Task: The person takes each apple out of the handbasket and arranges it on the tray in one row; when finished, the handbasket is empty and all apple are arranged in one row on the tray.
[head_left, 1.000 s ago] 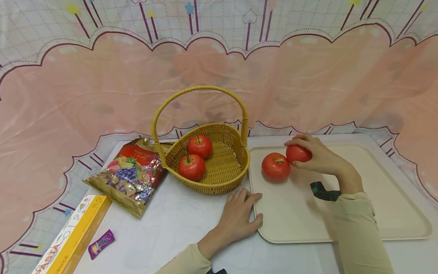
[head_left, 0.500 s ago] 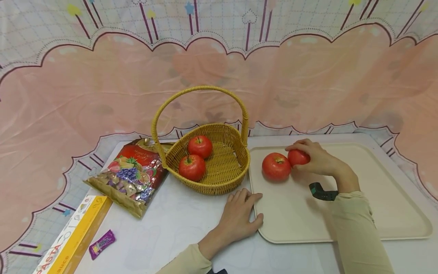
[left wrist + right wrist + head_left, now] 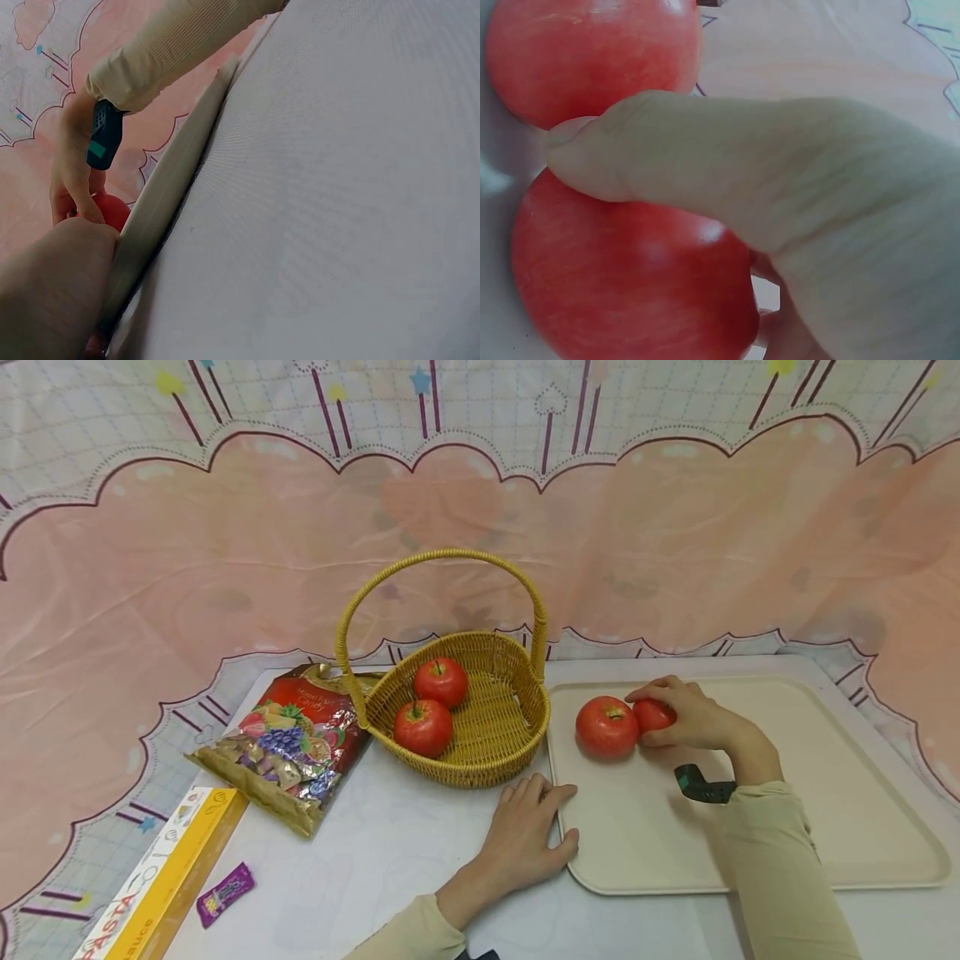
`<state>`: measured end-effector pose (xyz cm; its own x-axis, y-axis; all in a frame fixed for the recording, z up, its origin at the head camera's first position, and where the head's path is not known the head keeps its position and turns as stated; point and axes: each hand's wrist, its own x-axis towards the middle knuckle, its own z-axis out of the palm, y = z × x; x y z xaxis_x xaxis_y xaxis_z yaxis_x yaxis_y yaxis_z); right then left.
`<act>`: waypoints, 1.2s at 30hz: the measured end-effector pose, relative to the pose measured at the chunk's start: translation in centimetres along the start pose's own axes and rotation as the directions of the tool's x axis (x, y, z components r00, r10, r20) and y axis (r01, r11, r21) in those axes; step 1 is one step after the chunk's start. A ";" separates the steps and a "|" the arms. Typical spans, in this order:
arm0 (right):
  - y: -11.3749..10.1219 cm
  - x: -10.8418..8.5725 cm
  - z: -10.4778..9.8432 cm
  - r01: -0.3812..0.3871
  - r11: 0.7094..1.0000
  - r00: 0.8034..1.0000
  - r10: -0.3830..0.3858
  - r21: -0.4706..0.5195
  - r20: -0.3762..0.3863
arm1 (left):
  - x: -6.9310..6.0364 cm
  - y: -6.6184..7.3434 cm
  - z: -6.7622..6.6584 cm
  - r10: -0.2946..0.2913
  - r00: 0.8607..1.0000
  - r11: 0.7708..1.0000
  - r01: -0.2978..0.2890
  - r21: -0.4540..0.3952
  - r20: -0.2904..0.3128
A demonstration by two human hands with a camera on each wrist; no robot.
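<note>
My right hand (image 3: 701,717) grips a red apple (image 3: 630,277) on the beige tray (image 3: 750,827), its thumb on the near side and fingers over the far side. Just left of it sits a second apple (image 3: 607,727), stem up; the two look to be touching or nearly so. My left hand (image 3: 521,835) lies at the tray's left edge, fingertips and thumb at the rim, palm down. Two more apples, a rear one (image 3: 441,682) and a front one (image 3: 423,728), lie in the left part of a yellow wicker basket (image 3: 498,727).
Left of the basket lies a bag of mixed fruit candy (image 3: 292,735). A yellow and white pasta box (image 3: 168,877) is at the table's left edge, with a purple wrapped candy (image 3: 226,893) beside it. The basket's tall arched handle (image 3: 442,553) rises over it. A patterned cloth (image 3: 480,527) hangs behind.
My right hand has come down and slightly nearer with its apple, which now sits lower beside the other tray apple. My left hand has stayed at the rim.
</note>
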<state>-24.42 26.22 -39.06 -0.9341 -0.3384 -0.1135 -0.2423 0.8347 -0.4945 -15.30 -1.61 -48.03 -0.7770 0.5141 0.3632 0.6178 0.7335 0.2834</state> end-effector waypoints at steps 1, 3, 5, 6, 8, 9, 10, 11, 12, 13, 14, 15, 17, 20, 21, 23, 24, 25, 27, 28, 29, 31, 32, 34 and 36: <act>0.0 0.0 0.0 -0.001 1.000 1.000 0.001 0.001 0.000 | 0.0 0.0 0.0 0.001 1.000 1.000 -0.001 -0.001 0.000; 0.0 -0.1 0.1 -0.006 1.000 1.000 0.006 0.006 0.006 | 0.0 0.0 0.0 0.002 1.000 1.000 -0.002 -0.003 0.003; 0.0 -0.2 0.1 -0.010 1.000 1.000 0.009 0.022 0.016 | 0.0 0.1 0.0 0.002 1.000 1.000 -0.002 -0.003 0.005; 0.0 -0.2 0.0 -0.009 0.999 1.000 0.008 0.031 0.021 | 0.0 0.1 0.0 0.002 1.000 1.000 -0.002 -0.003 0.005; -0.1 -0.3 0.0 -0.008 0.999 0.999 0.006 0.050 0.032 | 0.0 0.1 0.0 0.003 1.000 1.000 -0.003 -0.003 0.006; -0.1 -0.4 0.0 -0.006 0.998 0.999 0.004 0.058 0.036 | 0.0 0.1 0.0 0.003 1.000 1.000 -0.003 -0.003 0.005; -0.2 -0.4 -0.1 -0.004 0.998 0.999 0.002 0.064 0.040 | 0.0 0.1 0.0 0.004 1.000 1.000 -0.004 -0.003 0.004; -0.2 -0.4 -0.1 -0.003 0.998 0.999 0.000 0.069 0.042 | 0.0 0.1 0.0 0.004 1.000 1.000 -0.004 -0.002 0.002; -0.2 -0.5 -0.2 0.000 0.997 0.999 -0.003 0.071 0.043 | 0.0 0.1 0.1 0.005 1.000 1.000 -0.005 -0.002 0.000; -0.2 -0.5 -0.2 0.004 0.997 0.999 -0.007 0.071 0.041 | 0.0 0.1 0.1 0.005 1.000 1.000 -0.005 -0.001 -0.003; -0.2 -0.5 -0.2 0.010 0.997 0.999 -0.013 0.073 0.038 | 0.0 0.2 0.1 0.006 1.000 1.000 -0.006 0.000 -0.006; -0.2 -0.5 -0.2 0.020 0.997 0.999 -0.022 0.074 0.031 | 0.0 0.2 0.1 0.007 1.000 1.000 -0.006 0.002 -0.010; -0.2 -0.5 -0.3 0.038 0.996 0.999 -0.040 0.075 0.018 | 0.0 0.2 0.1 0.008 1.000 1.000 -0.008 0.005 -0.018; -0.2 -0.5 -0.4 0.066 0.995 0.998 -0.066 0.071 -0.002 | 0.0 0.2 0.2 0.011 1.000 1.000 -0.011 0.005 -0.023; -0.2 -0.5 -0.5 0.072 0.995 0.997 -0.071 0.066 -0.009 | 0.0 0.2 0.2 0.011 1.000 1.000 -0.011 0.004 -0.023; -0.2 -0.5 -0.6 0.080 0.995 0.997 -0.079 0.054 -0.023 | 0.1 0.2 0.1 0.011 1.000 1.000 -0.011 0.001 -0.019; -0.2 -0.4 -0.6 0.087 0.995 0.996 -0.086 0.049 -0.034 | 0.1 0.2 0.1 0.010 1.000 1.000 -0.010 0.000 -0.017; -0.2 -0.4 -0.7 0.091 0.995 0.995 -0.089 0.048 -0.046 | 0.1 0.2 0.1 0.010 1.000 1.000 -0.010 -0.001 -0.014; -0.3 -0.4 -0.8 0.098 0.994 0.993 -0.094 0.057 -0.072 | 0.2 0.2 0.0 0.009 1.000 1.000 -0.009 -0.005 -0.009; -0.3 -0.4 -0.8 0.099 0.993 0.992 -0.094 0.060 -0.086 | 0.2 0.3 0.0 0.008 1.000 1.000 -0.008 -0.006 -0.007; -0.4 -0.4 -0.9 0.101 0.993 0.991 -0.094 0.067 -0.100 | 0.1 0.2 0.0 0.008 1.000 1.000 -0.008 -0.008 -0.004; -0.5 -0.3 -0.9 0.111 0.990 0.987 -0.099 0.092 -0.124 | 0.1 0.2 0.0 0.005 1.000 1.000 -0.005 -0.014 0.003; -0.5 -0.2 -0.9 0.120 0.988 0.985 -0.106 0.102 -0.137 | 0.1 0.2 -0.1 0.003 1.000 1.000 -0.002 -0.017 0.006; -0.5 0.1 -0.8 0.152 0.982 0.978 -0.132 0.115 -0.161 | 0.1 0.2 -0.1 -0.003 1.000 1.000 0.003 -0.022 0.012; -0.7 0.4 -0.7 0.188 0.973 0.970 -0.163 0.131 -0.181 | 0.0 0.1 -0.2 -0.009 1.000 1.000 0.009 -0.025 0.016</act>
<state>-24.76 25.78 -38.15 -0.9137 -0.3861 0.1265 -0.3775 0.6916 -0.6159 -15.22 -1.58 -47.83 -0.7841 0.5149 0.3464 0.6136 0.7267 0.3089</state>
